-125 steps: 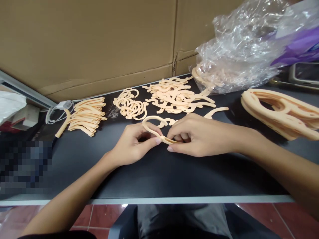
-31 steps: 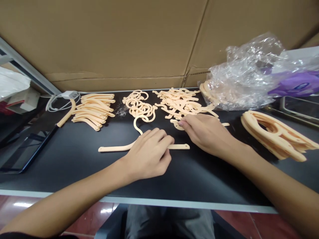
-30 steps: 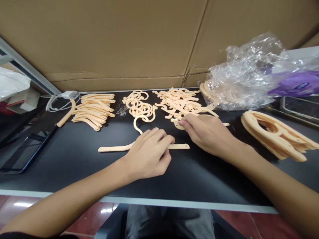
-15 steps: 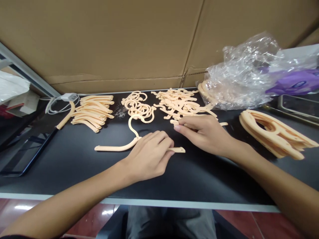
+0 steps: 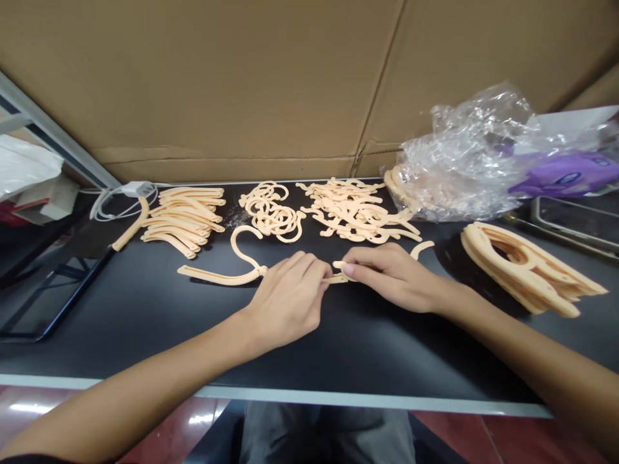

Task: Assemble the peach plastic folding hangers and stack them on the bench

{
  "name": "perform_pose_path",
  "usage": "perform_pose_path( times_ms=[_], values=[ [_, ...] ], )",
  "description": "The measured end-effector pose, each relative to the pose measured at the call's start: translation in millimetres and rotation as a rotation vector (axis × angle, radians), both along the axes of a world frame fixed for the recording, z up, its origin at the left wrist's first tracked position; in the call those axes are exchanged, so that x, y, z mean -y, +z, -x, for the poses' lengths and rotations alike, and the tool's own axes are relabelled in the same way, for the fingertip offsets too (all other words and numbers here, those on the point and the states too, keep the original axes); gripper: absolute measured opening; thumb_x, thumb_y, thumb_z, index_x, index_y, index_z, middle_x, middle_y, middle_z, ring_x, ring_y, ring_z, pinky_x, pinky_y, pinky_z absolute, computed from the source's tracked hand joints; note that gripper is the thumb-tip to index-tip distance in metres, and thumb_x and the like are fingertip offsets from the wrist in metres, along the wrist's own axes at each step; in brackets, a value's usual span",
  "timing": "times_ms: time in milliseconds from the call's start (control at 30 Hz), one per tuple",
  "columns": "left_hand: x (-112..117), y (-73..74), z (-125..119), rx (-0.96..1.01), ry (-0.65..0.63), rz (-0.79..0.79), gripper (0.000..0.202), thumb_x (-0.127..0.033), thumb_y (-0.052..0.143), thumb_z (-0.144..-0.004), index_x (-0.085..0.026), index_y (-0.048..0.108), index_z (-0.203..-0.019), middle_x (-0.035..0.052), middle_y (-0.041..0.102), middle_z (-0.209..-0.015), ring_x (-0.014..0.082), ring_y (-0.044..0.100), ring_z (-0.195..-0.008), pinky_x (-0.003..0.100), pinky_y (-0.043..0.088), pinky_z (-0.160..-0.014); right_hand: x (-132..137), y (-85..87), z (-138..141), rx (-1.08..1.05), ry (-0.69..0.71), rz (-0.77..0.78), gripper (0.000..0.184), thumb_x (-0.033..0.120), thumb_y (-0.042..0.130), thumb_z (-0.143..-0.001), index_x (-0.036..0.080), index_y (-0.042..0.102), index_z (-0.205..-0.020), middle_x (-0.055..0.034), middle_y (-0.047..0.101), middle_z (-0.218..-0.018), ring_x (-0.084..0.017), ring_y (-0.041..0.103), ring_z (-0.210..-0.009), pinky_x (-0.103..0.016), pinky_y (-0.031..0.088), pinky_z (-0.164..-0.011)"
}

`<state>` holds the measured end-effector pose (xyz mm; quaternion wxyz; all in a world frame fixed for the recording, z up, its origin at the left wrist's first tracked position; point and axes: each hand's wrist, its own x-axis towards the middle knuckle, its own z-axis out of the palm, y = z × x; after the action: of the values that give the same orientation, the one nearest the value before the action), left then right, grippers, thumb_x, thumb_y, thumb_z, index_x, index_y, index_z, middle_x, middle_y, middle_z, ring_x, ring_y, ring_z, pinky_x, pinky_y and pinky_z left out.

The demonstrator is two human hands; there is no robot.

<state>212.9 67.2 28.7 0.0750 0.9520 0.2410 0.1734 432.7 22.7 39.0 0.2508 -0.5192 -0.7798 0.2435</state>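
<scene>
A peach plastic hanger piece [image 5: 227, 276] with a hook on top lies on the black table [image 5: 338, 348]. My left hand [image 5: 289, 301] rests on its right half, fingers curled over the bar. My right hand [image 5: 387, 276] pinches a small peach piece [image 5: 338, 278] against the bar's right end, where both hands' fingertips meet. What lies under the palms is hidden.
Along the back lie a stack of curved peach arms [image 5: 181, 216], a pile of hooks [image 5: 269, 211] and a heap of small clips [image 5: 355, 214]. A crumpled clear bag [image 5: 474, 158] and a stack of hanger bodies [image 5: 525, 267] are at right. A cardboard box [image 5: 271, 84] stands behind.
My right hand came back from the clip heap with a small piece and met the left at the bar's right end. The hanger piece shifted left and tilted a little.
</scene>
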Motion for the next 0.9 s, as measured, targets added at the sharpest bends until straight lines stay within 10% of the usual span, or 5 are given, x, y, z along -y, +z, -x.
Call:
perform_pose_path(
  times_ms=[433, 900],
  values=[
    [-2.5, -2.7, -0.4, 0.007, 0.002, 0.027, 0.016, -0.007, 0.043, -0.095, -0.017, 0.054, -0.098, 0.0066, 0.063, -0.097, 0.0219, 0.057, -0.090, 0.038, 0.050, -0.079, 17.3, 0.5, -6.0, 0.419, -0.018, -0.342, 0.035, 0.028, 0.035, -0.104, 0.017, 0.065, -0.092, -0.0051, 0.061, -0.075, -0.017, 0.055, -0.068, -0.031, 0.035, -0.064],
    [-3.5, -4.7, -2.5, 0.090, -0.038, 0.074, 0.009, -0.015, 0.049, -0.098, -0.017, 0.053, -0.091, 0.0047, 0.062, -0.091, 0.0195, 0.056, -0.084, 0.035, 0.048, -0.072, 16.0, -1.3, -3.5, 0.209, 0.060, -0.042, 0.032, 0.030, 0.037, -0.104, 0.020, 0.054, -0.079, 0.0003, 0.057, -0.073, -0.014, 0.049, -0.066, -0.031, 0.030, -0.064]
  ],
)
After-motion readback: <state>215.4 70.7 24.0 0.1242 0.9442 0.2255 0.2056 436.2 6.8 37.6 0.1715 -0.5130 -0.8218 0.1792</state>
